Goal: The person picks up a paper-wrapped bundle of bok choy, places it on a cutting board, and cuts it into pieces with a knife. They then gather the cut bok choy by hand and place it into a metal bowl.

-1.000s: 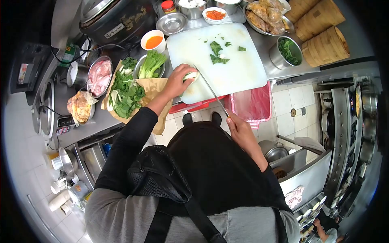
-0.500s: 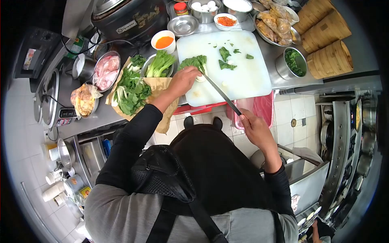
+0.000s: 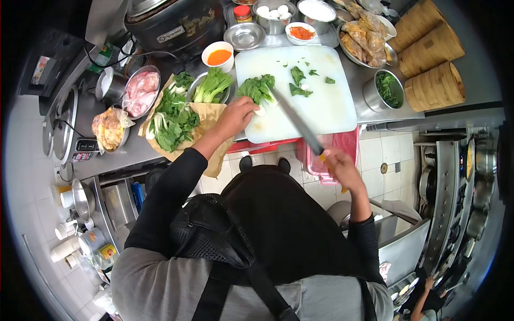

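Observation:
My left hand (image 3: pixel 238 115) is closed on the white stem end of a head of bok choy (image 3: pixel 257 88), at the left side of the white cutting board (image 3: pixel 326 112). My right hand (image 3: pixel 342 168) grips a knife (image 3: pixel 300 123) with a yellow handle, off the board's front edge. The blade slants up and left over the board, its tip close to the leaves on their right side. Cut green pieces (image 3: pixel 300 90) lie scattered on the board's far part.
Left of the board, leafy greens (image 3: pixel 174 125) rest on brown paper beside a bowl of green stalks (image 3: pixel 213 85). Raw meat (image 3: pixel 141 93) sits farther left. A steel pot of greens (image 3: pixel 388 90) and bamboo steamers (image 3: pixel 436 85) stand right. A pink bin (image 3: pixel 342 150) is below the board.
The knife has drawn back from the left hand and turned, its tip now by the leaves. My right hand moved slightly right and down. The left hand shifted down and left.

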{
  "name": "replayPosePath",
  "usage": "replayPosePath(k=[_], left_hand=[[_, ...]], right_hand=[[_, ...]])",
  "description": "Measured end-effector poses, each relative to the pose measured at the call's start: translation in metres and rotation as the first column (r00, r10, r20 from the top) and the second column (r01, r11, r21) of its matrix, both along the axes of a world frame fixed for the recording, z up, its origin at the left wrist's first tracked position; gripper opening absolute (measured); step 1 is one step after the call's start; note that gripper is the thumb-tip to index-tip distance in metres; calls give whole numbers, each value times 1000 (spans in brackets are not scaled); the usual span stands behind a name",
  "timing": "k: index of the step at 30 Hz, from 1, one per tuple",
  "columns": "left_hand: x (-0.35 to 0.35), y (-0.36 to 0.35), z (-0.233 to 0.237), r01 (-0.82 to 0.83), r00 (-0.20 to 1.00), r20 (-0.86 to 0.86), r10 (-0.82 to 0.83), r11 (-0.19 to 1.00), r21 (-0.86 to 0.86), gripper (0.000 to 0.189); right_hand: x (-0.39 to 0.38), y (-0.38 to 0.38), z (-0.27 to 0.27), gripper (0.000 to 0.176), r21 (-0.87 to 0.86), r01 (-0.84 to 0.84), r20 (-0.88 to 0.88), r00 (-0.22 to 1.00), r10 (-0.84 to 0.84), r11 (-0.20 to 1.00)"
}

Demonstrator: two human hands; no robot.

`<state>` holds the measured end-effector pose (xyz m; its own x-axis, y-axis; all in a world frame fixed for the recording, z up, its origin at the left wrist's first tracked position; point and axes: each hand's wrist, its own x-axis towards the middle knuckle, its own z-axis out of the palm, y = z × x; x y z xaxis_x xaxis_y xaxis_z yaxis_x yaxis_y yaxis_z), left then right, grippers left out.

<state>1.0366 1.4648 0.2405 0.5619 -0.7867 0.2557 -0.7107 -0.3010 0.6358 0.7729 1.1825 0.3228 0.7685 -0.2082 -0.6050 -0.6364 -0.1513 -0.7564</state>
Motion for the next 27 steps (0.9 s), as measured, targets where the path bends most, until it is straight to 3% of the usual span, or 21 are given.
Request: replayPosePath(k=[1, 3, 4, 6, 8, 9, 11, 12, 13, 14, 15, 17, 19, 21, 22, 23, 26, 27], left_hand=[[-5, 2, 5, -23, 1000, -8, 23, 999, -39, 23], [-15, 5, 7, -43, 999, -11, 42, 996, -81, 23], [-20, 6, 3, -128, 988, -89, 122, 990, -62, 23], [-23, 3, -6, -207, 967, -162, 198, 977, -41, 22], [-26, -1, -18, -406, 826, -450, 340, 912, -55, 14], [-24, -1, -23, -412, 825, -448, 345, 909, -60, 14], [-23, -1, -27, -502, 656, -671, 346, 863, -45, 18], [-23, -2, -25, -509, 652, -672, 353, 860, -43, 18], [-24, -6, -14, -611, 465, -828, 313, 790, -44, 24], [-23, -9, -7, -699, 262, -937, 230, 715, -20, 31], [-17, -8, -12, -697, 200, -965, 168, 716, -20, 42], [-13, -10, -15, -669, 225, -958, 179, 743, -18, 44], [-14, -9, -17, -633, 240, -952, 188, 774, -7, 50], [-20, -6, -24, -664, 257, -949, 181, 747, -38, 51], [-23, 1, -27, -602, 355, -906, 232, 798, -32, 48], [-27, 1, -19, -604, 345, -898, 275, 797, 12, 46], [-34, 14, -5, -601, 339, -920, 198, 798, -50, 46], [-38, 17, 12, -601, 338, -924, 179, 796, -66, 47]], right_hand=[[0, -14, -30, 42, -202, -12, 257, 964, 65, 979], [39, -22, -28, 40, -434, 78, 533, 825, 186, 897], [62, -29, -31, 39, -650, 125, 492, 820, 291, 749], [102, -41, -55, 38, -700, 162, 474, 833, 284, 695], [131, -52, -81, 34, -856, 146, 390, 811, 435, 496], [140, -52, -85, 34, -857, 146, 392, 806, 443, 493], [162, -27, -86, 31, -871, 328, 481, 716, 506, 365], [177, -11, -88, 33, -833, 211, 480, 735, 478, 512], [193, 6, -94, 35, -760, 93, 472, 759, 449, 643], [205, 31, -89, 58, -674, 63, 477, 798, 368, 736], [216, 59, -70, 84, -736, -12, 303, 889, 344, 677], [234, 86, -66, 97, -834, -134, 132, 894, 429, 536], [246, 101, -69, 88, -845, -180, 61, 903, 425, 504], [254, 93, -52, 81, -683, -384, -67, 880, 471, 621], [252, 88, -53, 80, -697, -346, -48, 896, 441, 628], [246, 85, -57, 80, -708, -313, -30, 909, 416, 633], [233, 56, -54, 81, -656, -244, 56, 928, 369, 714], [224, 41, -42, 77, -584, -67, 259, 929, 264, 809]])
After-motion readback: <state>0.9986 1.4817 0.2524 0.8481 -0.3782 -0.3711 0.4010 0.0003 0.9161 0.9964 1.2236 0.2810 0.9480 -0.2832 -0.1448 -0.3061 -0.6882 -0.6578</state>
